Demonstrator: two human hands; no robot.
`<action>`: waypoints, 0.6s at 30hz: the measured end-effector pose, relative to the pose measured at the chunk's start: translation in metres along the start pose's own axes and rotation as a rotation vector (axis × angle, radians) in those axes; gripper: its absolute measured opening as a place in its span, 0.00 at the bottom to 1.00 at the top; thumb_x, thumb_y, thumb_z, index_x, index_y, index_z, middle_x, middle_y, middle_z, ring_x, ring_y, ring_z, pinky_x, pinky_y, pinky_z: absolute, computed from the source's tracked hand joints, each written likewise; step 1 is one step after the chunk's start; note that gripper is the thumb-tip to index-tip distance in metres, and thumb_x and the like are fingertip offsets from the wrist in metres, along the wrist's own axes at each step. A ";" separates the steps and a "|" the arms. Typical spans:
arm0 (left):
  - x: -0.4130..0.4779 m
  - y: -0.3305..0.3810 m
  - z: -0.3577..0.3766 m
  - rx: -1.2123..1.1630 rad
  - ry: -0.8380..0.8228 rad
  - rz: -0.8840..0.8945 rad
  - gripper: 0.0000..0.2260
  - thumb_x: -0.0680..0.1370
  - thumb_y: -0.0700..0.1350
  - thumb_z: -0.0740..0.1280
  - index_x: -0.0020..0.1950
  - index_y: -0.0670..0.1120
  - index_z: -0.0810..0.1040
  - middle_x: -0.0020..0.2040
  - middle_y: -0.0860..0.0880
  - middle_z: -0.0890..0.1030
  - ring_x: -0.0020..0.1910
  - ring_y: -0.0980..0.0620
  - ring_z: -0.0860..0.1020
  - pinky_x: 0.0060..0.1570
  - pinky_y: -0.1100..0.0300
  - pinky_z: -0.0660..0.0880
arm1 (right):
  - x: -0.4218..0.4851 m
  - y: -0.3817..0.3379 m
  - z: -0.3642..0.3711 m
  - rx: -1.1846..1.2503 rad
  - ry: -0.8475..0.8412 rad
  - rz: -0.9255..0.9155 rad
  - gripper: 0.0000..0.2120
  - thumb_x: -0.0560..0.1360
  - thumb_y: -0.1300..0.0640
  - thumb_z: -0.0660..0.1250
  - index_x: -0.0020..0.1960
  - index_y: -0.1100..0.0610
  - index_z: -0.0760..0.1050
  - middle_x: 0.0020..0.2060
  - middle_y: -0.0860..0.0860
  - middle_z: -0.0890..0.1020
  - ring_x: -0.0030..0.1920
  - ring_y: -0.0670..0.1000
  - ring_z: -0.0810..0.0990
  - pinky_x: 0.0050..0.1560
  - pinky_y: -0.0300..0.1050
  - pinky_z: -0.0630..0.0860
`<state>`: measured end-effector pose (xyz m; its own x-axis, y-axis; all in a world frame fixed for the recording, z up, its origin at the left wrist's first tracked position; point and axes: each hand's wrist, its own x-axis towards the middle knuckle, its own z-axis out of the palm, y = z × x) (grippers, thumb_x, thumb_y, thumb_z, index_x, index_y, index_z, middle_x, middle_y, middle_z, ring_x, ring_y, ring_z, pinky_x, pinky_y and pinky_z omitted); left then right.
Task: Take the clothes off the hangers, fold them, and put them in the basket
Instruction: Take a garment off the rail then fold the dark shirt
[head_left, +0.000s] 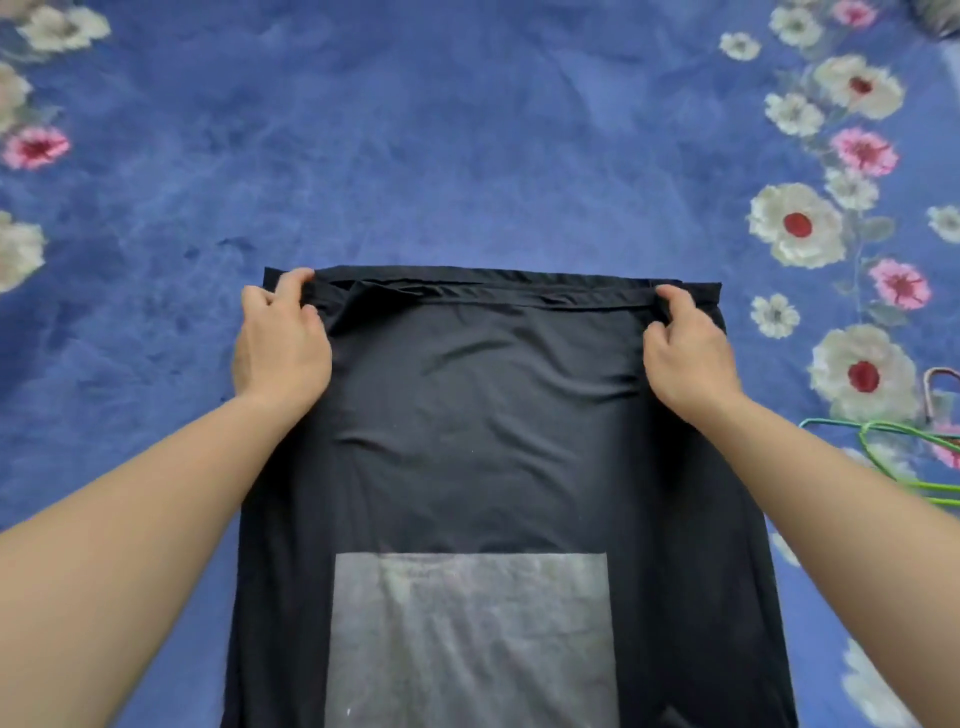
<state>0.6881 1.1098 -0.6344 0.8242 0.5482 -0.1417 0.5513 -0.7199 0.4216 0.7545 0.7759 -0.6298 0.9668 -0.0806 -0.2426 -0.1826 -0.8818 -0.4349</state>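
A black T-shirt (483, 415) lies flat on the blue floral bedspread (415, 156), its faded grey square print near the bottom of the view and its hem at the far end. My left hand (283, 343) pinches the far left corner of the hem. My right hand (685, 353) pinches the far right corner. The hem edge is lifted slightly into a narrow fold between both hands. No basket is in view.
Green wire hangers (904, 457) lie on the bedspread at the right edge, with a pinkish hook (940, 384) just above them. Open bedspread stretches beyond the shirt's far edge and to the left.
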 end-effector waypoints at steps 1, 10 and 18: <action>0.010 -0.002 -0.001 0.026 -0.040 0.025 0.18 0.83 0.44 0.54 0.73 0.51 0.67 0.63 0.38 0.71 0.54 0.36 0.73 0.52 0.48 0.68 | 0.011 0.002 -0.005 -0.037 0.010 0.017 0.22 0.81 0.58 0.52 0.75 0.52 0.62 0.62 0.59 0.75 0.57 0.60 0.73 0.54 0.53 0.68; 0.056 -0.018 -0.022 0.414 -0.169 0.174 0.14 0.82 0.54 0.58 0.57 0.44 0.71 0.53 0.36 0.79 0.53 0.35 0.75 0.44 0.49 0.67 | 0.051 0.013 -0.037 -0.308 0.022 0.132 0.11 0.75 0.56 0.59 0.53 0.60 0.72 0.50 0.63 0.77 0.49 0.64 0.73 0.46 0.51 0.67; 0.094 -0.042 -0.018 -0.105 0.124 -0.094 0.12 0.75 0.57 0.62 0.45 0.49 0.75 0.38 0.41 0.82 0.45 0.37 0.81 0.51 0.45 0.77 | 0.084 0.024 -0.023 0.461 0.253 0.458 0.05 0.77 0.62 0.56 0.51 0.58 0.68 0.38 0.59 0.82 0.21 0.47 0.79 0.30 0.45 0.80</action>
<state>0.7400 1.1990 -0.6493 0.7439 0.6639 -0.0758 0.6031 -0.6182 0.5040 0.8358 0.7374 -0.6401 0.7759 -0.5525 -0.3043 -0.5851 -0.4503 -0.6745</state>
